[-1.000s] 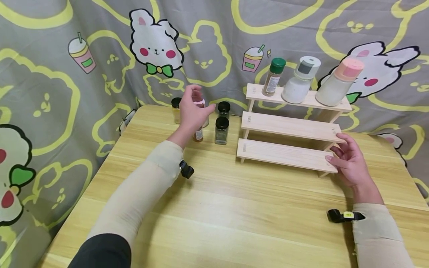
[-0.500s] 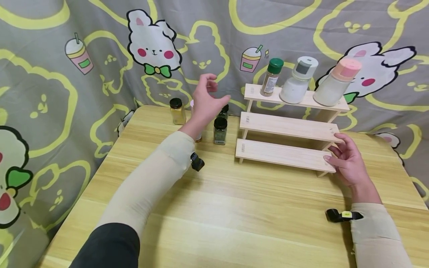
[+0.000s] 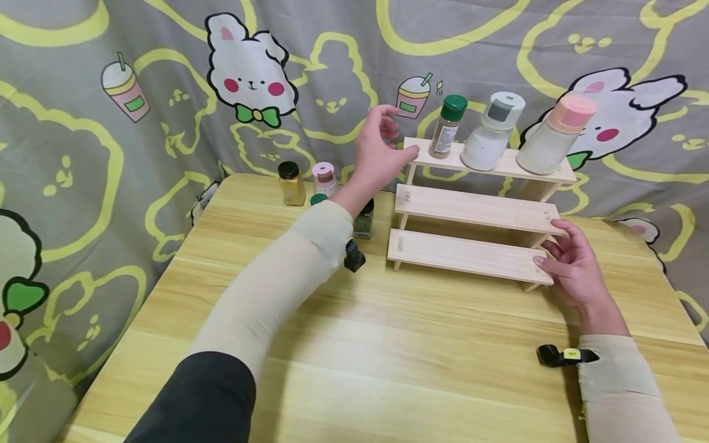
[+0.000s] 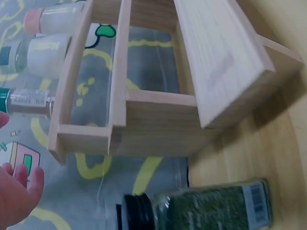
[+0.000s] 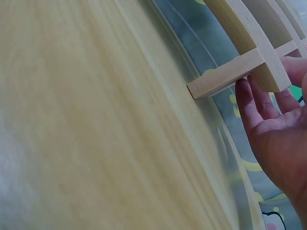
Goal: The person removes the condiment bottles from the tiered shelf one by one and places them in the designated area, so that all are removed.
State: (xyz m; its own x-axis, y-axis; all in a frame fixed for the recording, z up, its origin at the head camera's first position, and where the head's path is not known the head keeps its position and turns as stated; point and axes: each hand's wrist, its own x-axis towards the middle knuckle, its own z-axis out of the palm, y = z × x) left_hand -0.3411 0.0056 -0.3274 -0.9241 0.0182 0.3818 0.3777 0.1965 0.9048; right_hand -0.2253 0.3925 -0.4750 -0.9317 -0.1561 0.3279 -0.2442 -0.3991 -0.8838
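A three-tier wooden shelf rack (image 3: 479, 207) stands on the table. My right hand (image 3: 578, 267) grips its right end, thumb on the lowest board and fingers at the middle one; the right wrist view shows the fingers (image 5: 249, 105) against the board's end. My left hand (image 3: 379, 151), holding nothing, hovers by the top board's left end with fingers loosely bent; whether the thumb touches the board I cannot tell. On the top board stand a green-capped spice bottle (image 3: 445, 136), a white-capped shaker (image 3: 485, 147) of white contents and a pink-capped shaker (image 3: 548, 149).
Left of the rack, a black-capped yellow spice jar (image 3: 293, 191), a pink-capped shaker (image 3: 324, 179) and a green-capped bottle (image 3: 318, 199) stand on the table (image 3: 388, 357). A jar of green herbs (image 4: 206, 206) is partly behind my left arm. A patterned curtain (image 3: 343, 55) hangs behind.
My left hand has moved right, from over the jars to the top board's left end, uncovering the pink-capped shaker. My right hand keeps its grip on the rack.
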